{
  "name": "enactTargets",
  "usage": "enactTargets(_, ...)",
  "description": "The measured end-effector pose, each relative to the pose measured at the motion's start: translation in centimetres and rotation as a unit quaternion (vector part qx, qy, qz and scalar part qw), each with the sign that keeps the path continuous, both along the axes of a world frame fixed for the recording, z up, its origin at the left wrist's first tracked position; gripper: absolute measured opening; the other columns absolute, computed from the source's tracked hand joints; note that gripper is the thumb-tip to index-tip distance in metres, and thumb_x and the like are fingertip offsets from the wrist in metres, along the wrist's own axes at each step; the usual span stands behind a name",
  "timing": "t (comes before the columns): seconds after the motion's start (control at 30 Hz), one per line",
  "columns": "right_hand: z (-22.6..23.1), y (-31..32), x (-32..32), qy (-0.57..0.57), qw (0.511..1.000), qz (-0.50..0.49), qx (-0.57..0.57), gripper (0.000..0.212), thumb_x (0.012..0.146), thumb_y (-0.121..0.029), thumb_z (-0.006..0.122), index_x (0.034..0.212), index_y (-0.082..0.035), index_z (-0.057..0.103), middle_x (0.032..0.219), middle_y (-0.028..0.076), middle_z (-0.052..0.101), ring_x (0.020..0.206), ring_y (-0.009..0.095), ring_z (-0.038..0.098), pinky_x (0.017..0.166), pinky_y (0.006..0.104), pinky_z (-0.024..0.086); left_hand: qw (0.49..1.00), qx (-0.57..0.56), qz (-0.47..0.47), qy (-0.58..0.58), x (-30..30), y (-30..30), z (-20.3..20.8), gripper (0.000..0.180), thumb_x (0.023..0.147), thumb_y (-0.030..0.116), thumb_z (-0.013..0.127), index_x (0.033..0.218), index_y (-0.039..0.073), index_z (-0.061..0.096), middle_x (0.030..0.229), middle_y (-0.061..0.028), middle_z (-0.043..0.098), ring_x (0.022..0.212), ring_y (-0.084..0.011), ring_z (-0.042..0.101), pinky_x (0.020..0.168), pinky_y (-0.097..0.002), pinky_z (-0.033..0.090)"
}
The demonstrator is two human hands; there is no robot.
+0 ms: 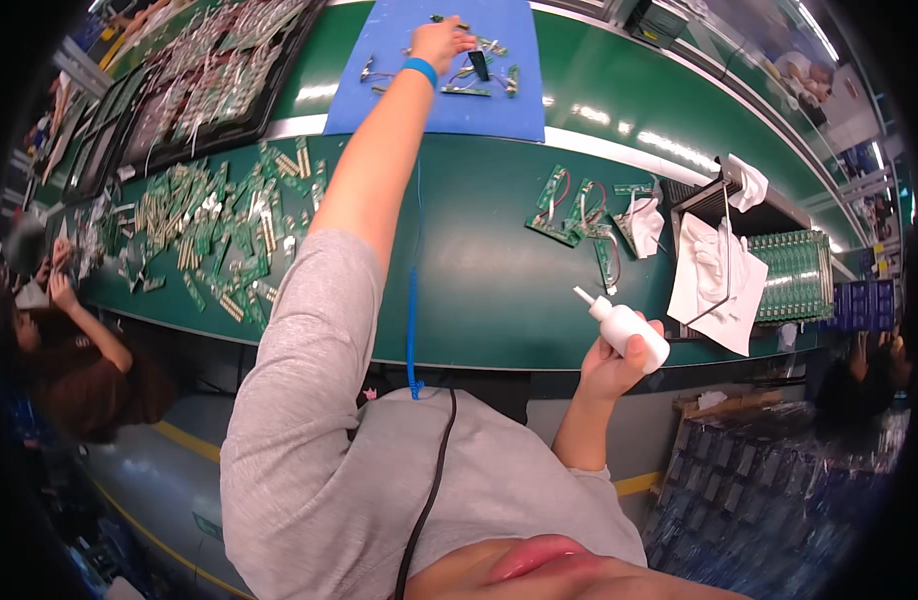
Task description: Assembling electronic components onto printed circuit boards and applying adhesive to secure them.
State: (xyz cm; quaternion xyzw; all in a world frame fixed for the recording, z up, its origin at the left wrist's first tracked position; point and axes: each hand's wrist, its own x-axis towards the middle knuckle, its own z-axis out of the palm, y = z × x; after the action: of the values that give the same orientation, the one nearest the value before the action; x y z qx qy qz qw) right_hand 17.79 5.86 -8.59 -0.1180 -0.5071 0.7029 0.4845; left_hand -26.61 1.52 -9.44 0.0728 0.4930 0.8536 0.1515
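My left hand (439,46) reaches far forward over the blue mat (379,112), a blue band round its wrist. Its fingers stretch to the right, slightly apart, among small green circuit boards (467,92) joined by thin wires. Close by these fingers lies a black piece (479,66). I see nothing held in this hand, though its far side is hidden. My right hand (609,374) is closed round a white squeeze bottle (634,336) near the table's front edge. The bottle tilts, its narrow nozzle pointing up and left.
Many loose narrow circuit boards (214,215) are heaped at left on the green table (479,240). Behind them stand black trays of boards (224,75). Wired boards (579,215) lie at right, beside a rack (794,275) with white gloves (717,262). Another person's arm (99,330) shows at far left.
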Motion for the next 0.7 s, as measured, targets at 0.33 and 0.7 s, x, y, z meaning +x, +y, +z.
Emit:
enactTargets(0.33,-1.2,1.1,-0.7,-0.021,0.999,-0.021,-0.032,0.037,0.068,-0.029,0.063,0.063,-0.007,0.033,0.053,0.001,0.034,0.042,0.005,0.027,0.038,0.0193,0.02,0.932,-0.336,-0.077,0.113,-0.5,-0.2,-1.4,0.031,0.077,0.017,0.054,0.093,-0.006,0.041,0.073,-0.0144,0.055,0.059,-0.023,0.059,0.045,-0.0317,0.048)
enactTargets(0.7,-2.1,0.1,-1.0,-0.024,0.999,-0.005,-0.035,0.037,0.067,-0.027,0.064,0.062,-0.007,0.033,0.053,0.0,0.033,0.044,0.005,0.027,0.04,0.0196,0.02,0.594,-0.638,-0.006,0.49,-0.7,-2.5,-5.2,0.016,0.073,0.01,0.048,0.087,0.004,0.052,0.079,-0.0195,0.058,0.076,-0.0352,0.056,0.066,-0.0425,0.044)
